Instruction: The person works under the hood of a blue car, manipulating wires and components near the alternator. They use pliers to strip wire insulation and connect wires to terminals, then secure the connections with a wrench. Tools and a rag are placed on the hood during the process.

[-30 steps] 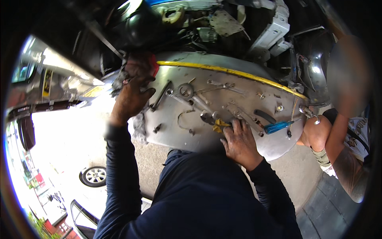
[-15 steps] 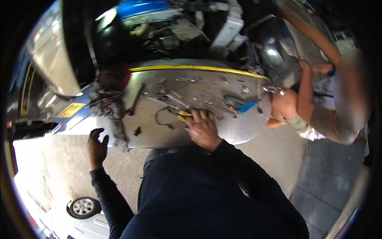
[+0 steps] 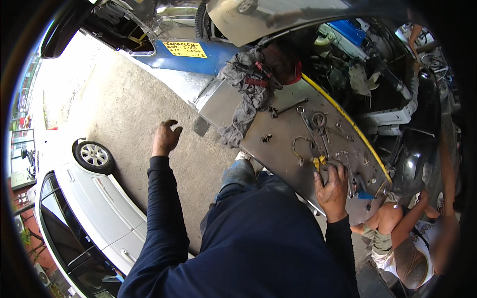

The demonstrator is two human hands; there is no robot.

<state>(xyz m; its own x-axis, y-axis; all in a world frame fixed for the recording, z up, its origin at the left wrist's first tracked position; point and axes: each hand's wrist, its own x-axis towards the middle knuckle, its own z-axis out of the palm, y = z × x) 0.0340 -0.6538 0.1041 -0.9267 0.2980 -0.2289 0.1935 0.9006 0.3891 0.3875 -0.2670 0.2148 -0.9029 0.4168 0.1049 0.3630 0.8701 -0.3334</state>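
My right hand (image 3: 332,191) rests at the near edge of a grey metal panel (image 3: 285,164), fingers spread and bent a little. A small yellow piece (image 3: 319,162) lies just beyond its thumb and fingertips; I see no grip on it. Wrenches (image 3: 304,119) and a short loop of cable (image 3: 295,147) are close by on the panel. My left hand (image 3: 167,138) hangs over the concrete floor, empty, its fingers loosely curved and apart from the thumb.
A grey rag (image 3: 247,99) with red-handled tools (image 3: 256,81) drapes the panel's left end. An open engine bay (image 3: 357,79) lies behind the yellow edge strip (image 3: 338,111). At right crouches another person (image 3: 405,248). A silver car (image 3: 94,203) stands at lower left.
My view has turned left, bringing the silver car further in. My right hand now sits just short of the yellow piece it was touching. My left hand stays empty.
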